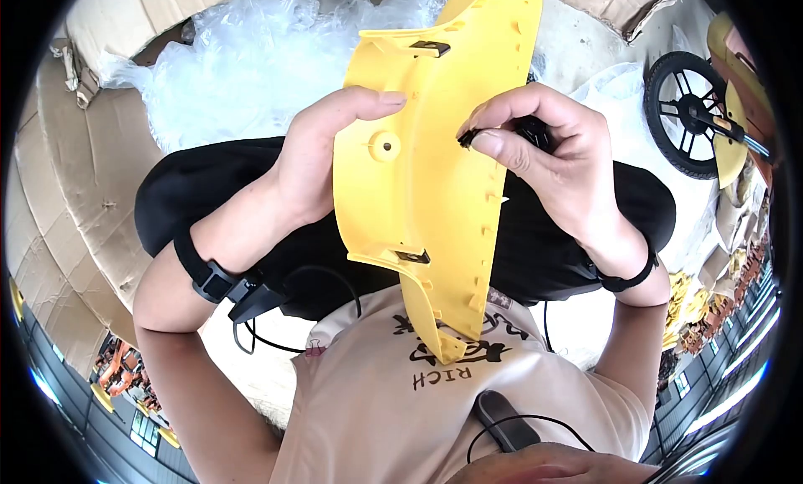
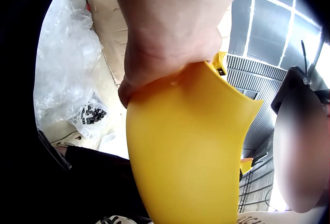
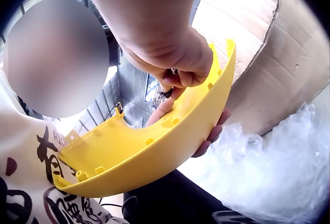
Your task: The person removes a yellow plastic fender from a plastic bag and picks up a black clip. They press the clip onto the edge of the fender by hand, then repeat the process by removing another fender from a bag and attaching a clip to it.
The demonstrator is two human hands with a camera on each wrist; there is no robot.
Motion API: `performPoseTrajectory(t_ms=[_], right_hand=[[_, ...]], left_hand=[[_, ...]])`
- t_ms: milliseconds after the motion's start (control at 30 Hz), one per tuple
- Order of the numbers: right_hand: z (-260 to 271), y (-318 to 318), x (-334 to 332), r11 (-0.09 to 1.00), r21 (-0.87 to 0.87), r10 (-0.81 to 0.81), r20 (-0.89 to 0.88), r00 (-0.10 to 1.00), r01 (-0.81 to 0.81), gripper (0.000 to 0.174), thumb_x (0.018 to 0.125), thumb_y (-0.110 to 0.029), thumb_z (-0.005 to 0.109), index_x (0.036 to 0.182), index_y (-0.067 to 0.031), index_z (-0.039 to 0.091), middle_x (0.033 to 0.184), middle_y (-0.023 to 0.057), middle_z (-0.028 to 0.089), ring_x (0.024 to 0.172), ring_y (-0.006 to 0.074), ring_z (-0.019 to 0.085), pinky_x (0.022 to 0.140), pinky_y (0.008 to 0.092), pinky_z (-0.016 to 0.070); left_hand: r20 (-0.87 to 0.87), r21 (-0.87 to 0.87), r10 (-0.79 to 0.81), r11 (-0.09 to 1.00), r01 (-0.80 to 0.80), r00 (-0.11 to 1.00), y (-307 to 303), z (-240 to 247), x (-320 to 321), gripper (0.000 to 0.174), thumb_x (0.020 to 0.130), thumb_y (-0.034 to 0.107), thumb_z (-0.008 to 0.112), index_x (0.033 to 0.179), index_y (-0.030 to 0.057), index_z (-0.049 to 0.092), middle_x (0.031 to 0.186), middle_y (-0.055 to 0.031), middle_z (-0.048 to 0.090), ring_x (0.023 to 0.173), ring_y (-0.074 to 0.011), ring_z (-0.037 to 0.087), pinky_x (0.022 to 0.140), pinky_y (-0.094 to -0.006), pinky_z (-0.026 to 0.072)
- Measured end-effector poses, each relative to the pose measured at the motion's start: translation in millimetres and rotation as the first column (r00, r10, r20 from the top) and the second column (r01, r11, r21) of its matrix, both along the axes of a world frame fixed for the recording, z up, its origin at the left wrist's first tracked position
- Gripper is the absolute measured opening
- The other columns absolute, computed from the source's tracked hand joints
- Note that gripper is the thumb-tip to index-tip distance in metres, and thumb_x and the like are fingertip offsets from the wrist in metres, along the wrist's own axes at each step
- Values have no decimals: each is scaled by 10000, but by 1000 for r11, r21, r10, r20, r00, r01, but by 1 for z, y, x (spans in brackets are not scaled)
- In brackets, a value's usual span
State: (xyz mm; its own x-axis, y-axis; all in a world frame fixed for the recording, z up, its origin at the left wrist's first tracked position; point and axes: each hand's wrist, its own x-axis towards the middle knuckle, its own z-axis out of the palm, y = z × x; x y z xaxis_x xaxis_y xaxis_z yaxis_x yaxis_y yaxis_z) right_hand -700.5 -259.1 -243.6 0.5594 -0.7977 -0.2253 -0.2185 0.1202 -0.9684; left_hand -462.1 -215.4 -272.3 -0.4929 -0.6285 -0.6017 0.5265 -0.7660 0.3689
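Gripping the yellow panel (image 1: 427, 199) upright over the lap, the left hand (image 1: 318, 162) curls round its left edge, thumb across the inner face. The right hand (image 1: 560, 162) pinches a small black clip (image 1: 467, 137) against the panel's right edge. Plastic wrap (image 1: 251, 57) lies behind.

Bright daylight throughout (glare on pale surfaces), strong fisheye bending with dark vignetted corners.
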Motion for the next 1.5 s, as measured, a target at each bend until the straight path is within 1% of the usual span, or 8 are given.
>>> performPoseTrajectory(t_ms=[300, 400, 467, 767, 1000, 1167, 1400, 1500], right_hand=[[2, 1, 2, 999, 17, 28, -27, 999, -28, 124, 903, -79, 712, 965, 13, 657, 895, 32, 693, 854, 82, 628, 782, 234, 501], [0, 0, 0, 986, 165, 9, 41, 999, -15, 160, 943, -116, 672, 1002, 29, 640, 915, 27, 672, 848, 75, 602, 766, 224, 482], [5, -4, 0, 917, 398, 21, 56, 998, -41, 180, 980, -133, 617, 1047, 34, 617, 926, 16, 644, 812, 56, 551, 729, 211, 450], [-4, -5, -4, 782, 617, -122, 285, 951, -84, 191, 992, -134, 588, 1111, 14, 606, 858, -24, 580, 708, 29, 452, 675, 181, 385], [-5, -2, -1, 793, 605, -125, 271, 955, -68, 236, 982, -137, 603, 1163, 15, 612, 859, -17, 597, 693, 30, 453, 652, 175, 382], [-2, -2, -1, 801, 599, -156, 237, 959, -18, 297, 920, -83, 659, 1188, 38, 613, 978, 74, 683, 704, 33, 496, 633, 181, 391], [-7, -4, -4, 761, 645, -189, 314, 930, -63, 280, 875, -17, 638, 1143, 65, 624, 973, 101, 696, 697, 29, 503, 587, 176, 357], [-4, -3, -1, 764, 645, -171, 236, 957, -22, 281, 849, 26, 599, 1129, 55, 603, 942, 99, 656, 633, 44, 430, 584, 195, 348]], left_hand=[[1, 1, -14, 1000, 14, 1000, 0, 3, -1, 465, 949, 337, 533, 1242, -22, 563, 1104, -122, 670, 964, -179, 671, 857, -314, 529], [12, -1, -18, 1000, 19, 1000, 0, 3, -2, 463, 957, 346, 533, 1237, -20, 569, 1102, -121, 673, 966, -176, 673, 855, -310, 531], [25, 5, -21, 1000, 21, 999, 0, 3, -3, 464, 962, 351, 534, 1236, -21, 573, 1103, -120, 673, 964, -176, 675, 854, -307, 533], [47, 32, -15, 999, 13, 999, -2, 8, -5, 459, 963, 341, 545, 1234, -28, 573, 1098, -120, 675, 968, -181, 671, 874, -317, 528], [37, 33, -7, 999, 5, 999, -1, 5, -6, 457, 963, 338, 544, 1235, -29, 573, 1094, -126, 675, 965, -186, 673, 874, -320, 529], [23, 22, -37, 999, 37, 999, 0, 3, -4, 459, 961, 336, 547, 1235, -31, 573, 1100, -130, 673, 968, -187, 671, 866, -315, 527], [26, 13, -63, 998, 63, 998, 1, 1, -5, 470, 955, 345, 550, 1234, -32, 575, 1102, -134, 672, 981, -186, 665, 876, -316, 519], [-3, -24, -89, 996, 89, 996, 0, 3, -6, 479, 951, 348, 549, 1236, -35, 578, 1112, -137, 673, 992, -192, 664, 890, -320, 515]])
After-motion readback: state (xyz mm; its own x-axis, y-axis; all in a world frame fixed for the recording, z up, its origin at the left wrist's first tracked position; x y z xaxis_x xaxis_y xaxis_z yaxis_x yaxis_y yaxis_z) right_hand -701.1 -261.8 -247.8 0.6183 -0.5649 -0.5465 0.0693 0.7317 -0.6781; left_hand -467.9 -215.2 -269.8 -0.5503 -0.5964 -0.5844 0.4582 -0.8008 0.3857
